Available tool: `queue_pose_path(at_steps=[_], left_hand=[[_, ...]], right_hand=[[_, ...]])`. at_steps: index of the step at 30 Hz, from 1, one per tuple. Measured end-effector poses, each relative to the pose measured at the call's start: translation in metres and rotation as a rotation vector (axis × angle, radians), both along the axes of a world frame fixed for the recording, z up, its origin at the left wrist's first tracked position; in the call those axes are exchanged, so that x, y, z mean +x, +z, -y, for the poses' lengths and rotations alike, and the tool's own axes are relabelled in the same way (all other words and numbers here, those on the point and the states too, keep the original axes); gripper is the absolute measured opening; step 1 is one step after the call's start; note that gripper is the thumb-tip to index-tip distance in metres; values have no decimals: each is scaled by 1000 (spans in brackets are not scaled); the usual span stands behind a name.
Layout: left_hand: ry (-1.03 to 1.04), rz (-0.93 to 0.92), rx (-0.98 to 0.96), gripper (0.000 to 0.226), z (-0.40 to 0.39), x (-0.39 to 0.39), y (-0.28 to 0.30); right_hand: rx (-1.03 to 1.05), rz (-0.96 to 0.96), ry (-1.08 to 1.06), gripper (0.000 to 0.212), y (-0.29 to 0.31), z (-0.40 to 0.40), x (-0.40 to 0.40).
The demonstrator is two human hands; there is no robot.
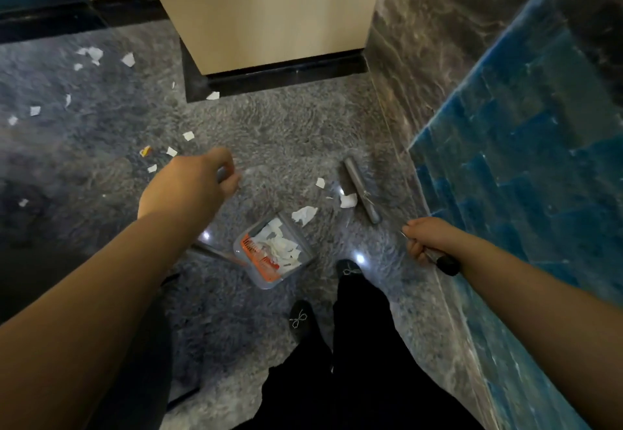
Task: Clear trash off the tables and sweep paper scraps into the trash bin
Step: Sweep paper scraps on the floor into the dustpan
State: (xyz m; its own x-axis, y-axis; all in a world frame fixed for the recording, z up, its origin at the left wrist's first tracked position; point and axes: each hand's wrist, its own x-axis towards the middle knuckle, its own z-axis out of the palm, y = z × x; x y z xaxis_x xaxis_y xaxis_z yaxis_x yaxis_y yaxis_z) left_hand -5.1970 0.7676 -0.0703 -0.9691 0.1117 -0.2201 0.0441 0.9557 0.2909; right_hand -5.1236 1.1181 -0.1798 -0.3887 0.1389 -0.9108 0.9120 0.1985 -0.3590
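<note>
The person's left hand is curling its fingers around a thin grey metal handle that is running down to a clear, boxy plastic dustpan standing on the glossy, grey-veined stone floor. Crumpled white paper scraps are lying inside the pan against an orange toothed comb strip. The right hand, at about four o'clock from the pan, is clamping its fingers on a slim metal broom handle with a black rubber end cap. The grey, bar-shaped broom head is resting on the floor at about one o'clock from the pan, touching a torn white scrap; another flat scrap is lying just beside the pan's mouth. More ragged white bits are lying scattered toward ten o'clock, near a small yellow piece. A cream, smooth-faced column with a black base is rising at twelve o'clock, and a blue tiled wall is running along at three o'clock. Black shoes with beaded bows are standing below the pan.
</note>
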Motion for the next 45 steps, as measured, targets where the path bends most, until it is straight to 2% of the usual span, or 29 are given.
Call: queue_pose_path(at_steps=[1, 3, 5, 11, 14, 18, 20, 22, 28, 36, 45], left_hand=[[8, -5, -4, 18, 0, -3, -1], [27, 14, -18, 17, -2, -8, -3], [38, 32, -37, 19, -7, -15, -4], [106, 59, -47, 17, -21, -31, -4], [128, 53, -32, 18, -25, -34, -4], [163, 37, -32, 20, -31, -30, -3], [177, 36, -34, 21, -34, -28, -2], [191, 43, -43, 21, -35, -25, -2], [370, 14, 14, 18, -30, -17, 6], [567, -56, 31, 17, -27, -13, 26], [632, -181, 19, 17, -2, -39, 31]], right_hand=[[7, 8, 52, 26, -3, 1, -12], [-7, 18, 115, 13, -5, 6, -32], [-17, 22, 123, 24, -9, 9, -49], [-63, 95, 243, 37, -2, 23, -77], [-84, 138, 362, 32, 0, 31, -82], [-181, 257, 458, 9, 1, 39, -86], [-218, 291, 486, 16, 6, 42, -89], [-233, 280, 514, 26, 12, 42, -92], [-191, 222, 569, 36, 29, 36, -121], [-171, 98, 456, 32, 52, 35, -155], [-191, -49, 456, 32, 57, 64, -211]])
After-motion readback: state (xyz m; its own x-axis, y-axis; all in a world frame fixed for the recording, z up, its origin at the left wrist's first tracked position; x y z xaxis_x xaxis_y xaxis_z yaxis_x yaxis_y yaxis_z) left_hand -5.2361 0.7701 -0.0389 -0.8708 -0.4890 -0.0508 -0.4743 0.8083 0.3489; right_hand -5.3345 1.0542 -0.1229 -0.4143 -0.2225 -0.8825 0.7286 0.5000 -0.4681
